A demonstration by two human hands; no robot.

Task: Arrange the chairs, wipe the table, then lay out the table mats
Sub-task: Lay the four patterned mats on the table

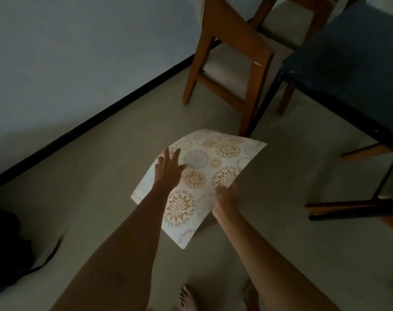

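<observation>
A white table mat (222, 158) printed with orange and grey flower circles is held above the floor at the centre of the head view. My right hand (224, 194) grips its near right edge. My left hand (169, 167) lies flat on the mat's left part with fingers spread. A dark blue table (348, 70) stands at the right, its corner near the mat. A wooden chair (231, 63) stands beyond the mat, close to the wall.
A pale wall (78, 52) with a black skirting strip (96, 117) runs along the left. More chair legs (357, 207) show under the table at the right. A dark object (4, 239) lies at the left edge. My bare foot (186, 297) is on the grey floor.
</observation>
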